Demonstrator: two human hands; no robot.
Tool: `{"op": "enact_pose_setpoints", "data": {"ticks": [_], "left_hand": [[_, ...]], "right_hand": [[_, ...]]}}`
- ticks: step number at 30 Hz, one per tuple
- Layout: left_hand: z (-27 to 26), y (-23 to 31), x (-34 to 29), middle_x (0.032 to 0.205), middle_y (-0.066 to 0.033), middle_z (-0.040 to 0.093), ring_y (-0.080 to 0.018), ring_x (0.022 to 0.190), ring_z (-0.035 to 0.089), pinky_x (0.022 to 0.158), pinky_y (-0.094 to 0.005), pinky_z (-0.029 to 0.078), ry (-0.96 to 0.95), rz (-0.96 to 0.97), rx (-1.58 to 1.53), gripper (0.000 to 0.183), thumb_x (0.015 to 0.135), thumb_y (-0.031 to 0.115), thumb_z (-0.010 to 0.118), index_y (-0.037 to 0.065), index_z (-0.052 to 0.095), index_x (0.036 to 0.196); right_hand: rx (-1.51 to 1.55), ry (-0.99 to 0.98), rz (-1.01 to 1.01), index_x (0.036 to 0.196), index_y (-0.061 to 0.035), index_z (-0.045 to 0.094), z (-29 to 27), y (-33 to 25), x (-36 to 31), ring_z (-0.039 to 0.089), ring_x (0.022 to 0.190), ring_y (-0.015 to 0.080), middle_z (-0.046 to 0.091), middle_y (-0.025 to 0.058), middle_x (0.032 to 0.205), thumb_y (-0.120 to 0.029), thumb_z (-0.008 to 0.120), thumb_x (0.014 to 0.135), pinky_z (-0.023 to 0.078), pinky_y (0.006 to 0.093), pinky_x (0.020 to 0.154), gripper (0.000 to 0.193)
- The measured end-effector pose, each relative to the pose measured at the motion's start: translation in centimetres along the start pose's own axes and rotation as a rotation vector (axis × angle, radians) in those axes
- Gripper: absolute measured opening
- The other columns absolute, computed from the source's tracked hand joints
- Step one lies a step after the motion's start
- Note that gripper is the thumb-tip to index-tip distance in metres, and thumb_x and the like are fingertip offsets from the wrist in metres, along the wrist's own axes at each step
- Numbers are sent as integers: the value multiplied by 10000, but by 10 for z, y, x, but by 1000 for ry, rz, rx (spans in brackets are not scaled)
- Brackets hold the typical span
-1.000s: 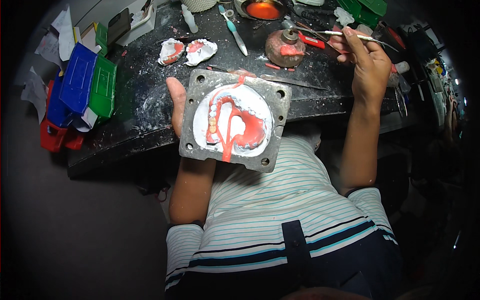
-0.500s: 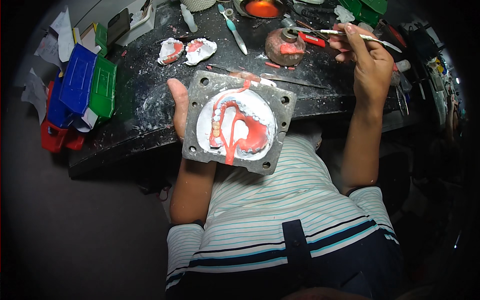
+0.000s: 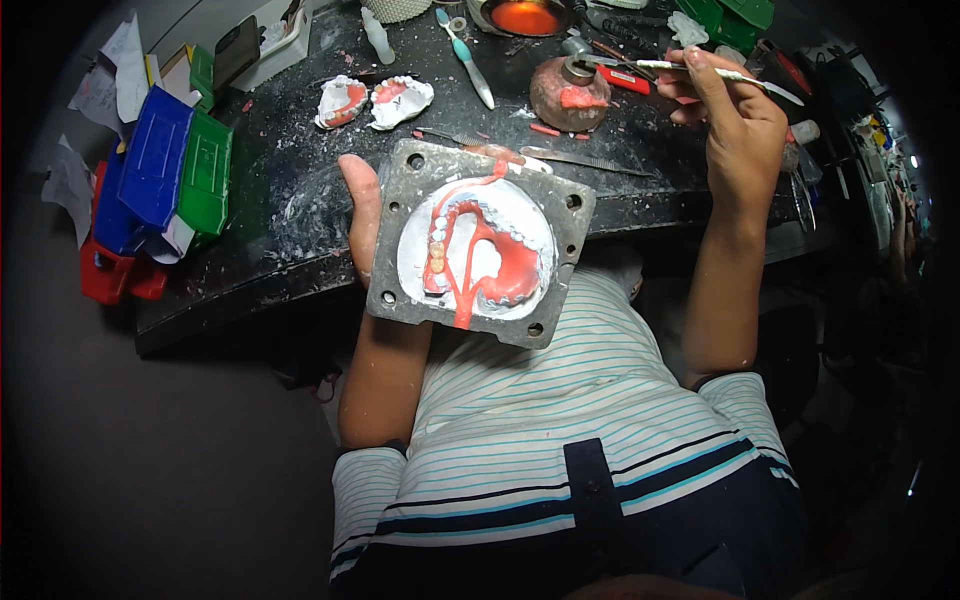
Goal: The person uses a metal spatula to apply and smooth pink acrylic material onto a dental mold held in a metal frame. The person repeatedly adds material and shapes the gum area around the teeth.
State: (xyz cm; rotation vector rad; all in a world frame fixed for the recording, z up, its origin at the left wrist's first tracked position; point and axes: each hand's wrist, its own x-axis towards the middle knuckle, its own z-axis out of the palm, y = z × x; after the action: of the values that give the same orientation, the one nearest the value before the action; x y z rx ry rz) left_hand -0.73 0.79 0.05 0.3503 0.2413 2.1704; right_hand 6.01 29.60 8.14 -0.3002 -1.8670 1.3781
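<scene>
My left hand [image 3: 362, 210] supports a square metal denture flask half [image 3: 408, 190] from beneath, thumb along its left edge. White plaster [image 3: 412, 258] fills the flask. Set in it is a red wax denture base [image 3: 517, 268] with white teeth, a few yellowish teeth [image 3: 437, 260] and red wax strips running to the rim. My right hand [image 3: 738, 125] pinches a slender wax spatula [image 3: 655, 65] with a whitish handle. Its tip is at the neck of a round spirit burner [image 3: 565, 95] smeared with pink wax; I cannot make out a flame.
On the dark, plaster-dusted bench [image 3: 270, 190] are two plaster dental models [image 3: 402, 103], a toothbrush [image 3: 465, 60], a metal file-like tool [image 3: 590, 160] and a pan of glowing orange-red liquid [image 3: 525, 16]. Blue [image 3: 157, 165] and green bins stand at left.
The flask has shifted and tilted slightly in my left hand, a little to the right. My right hand and the spatula at the burner have barely moved.
</scene>
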Motion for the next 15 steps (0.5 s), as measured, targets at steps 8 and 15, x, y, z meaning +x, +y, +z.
{"op": "enact_pose_setpoints", "data": {"ticks": [8,15], "left_hand": [[2,1,0,1443,-348,511,-455,1298,572,1079,-611,483,5,6,-139,1090,958,813,310,-149,398,1464],[9,1,3,1381,-315,578,-400,1246,626,1039,-559,536,125,24,-33,1033,979,785,321,-135,439,1435]], "right_hand": [[3,-20,-26,1055,36,758,-2,-3,0,754,839,154,775,147,1017,-176,688,1015,550,222,643,226],[-41,-12,-24,1035,31,756,-7,-3,1,749,792,144,777,140,953,-185,689,1016,534,215,625,227]]}}
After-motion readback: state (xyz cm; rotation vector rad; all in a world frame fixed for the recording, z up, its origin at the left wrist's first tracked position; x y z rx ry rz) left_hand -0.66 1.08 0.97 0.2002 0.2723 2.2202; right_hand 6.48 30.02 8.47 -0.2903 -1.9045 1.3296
